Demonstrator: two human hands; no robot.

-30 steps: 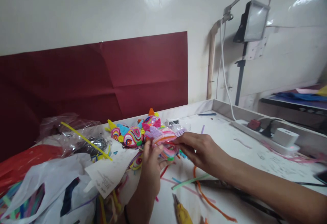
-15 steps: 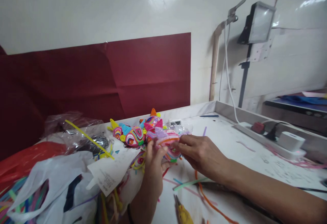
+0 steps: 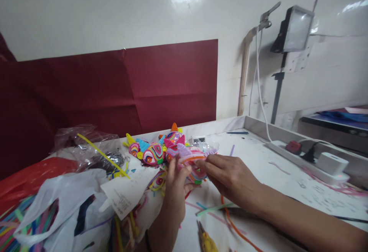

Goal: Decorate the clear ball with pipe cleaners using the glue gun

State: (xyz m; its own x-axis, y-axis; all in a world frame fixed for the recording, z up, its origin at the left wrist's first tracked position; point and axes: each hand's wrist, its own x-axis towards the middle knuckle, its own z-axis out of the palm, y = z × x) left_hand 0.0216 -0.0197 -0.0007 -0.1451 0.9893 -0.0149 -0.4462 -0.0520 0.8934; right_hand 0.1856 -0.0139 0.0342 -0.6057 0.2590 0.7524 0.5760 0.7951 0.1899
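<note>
Over the middle of the table I have a colourful animal head made of pipe cleaners [image 3: 189, 153], with pink, orange and lilac stripes and a lilac ear. My left hand [image 3: 174, 186] is wrapped round its lower left side. The fingers of my right hand [image 3: 230, 172] are pinched against its right side; their tips are partly hidden, so anything small between them does not show. Behind it sit several similar pipe-cleaner heads, among them one with blue ears [image 3: 153, 154]. Below my right hand an orange pipe cleaner [image 3: 234, 227] trails over the table.
Yellow-handled pliers [image 3: 207, 241] lie at the front edge. On the left are a white plastic bag [image 3: 61, 194], a red bag [image 3: 54, 167] and a paper label [image 3: 126, 194]. A power strip [image 3: 319, 165] runs along the right rim, with a lamp [image 3: 297, 29] behind.
The whole view has shifted slightly, so everything sits a little further right. Both hands stay on the pipe-cleaner head, with my right fingers moved slightly lower on its side.
</note>
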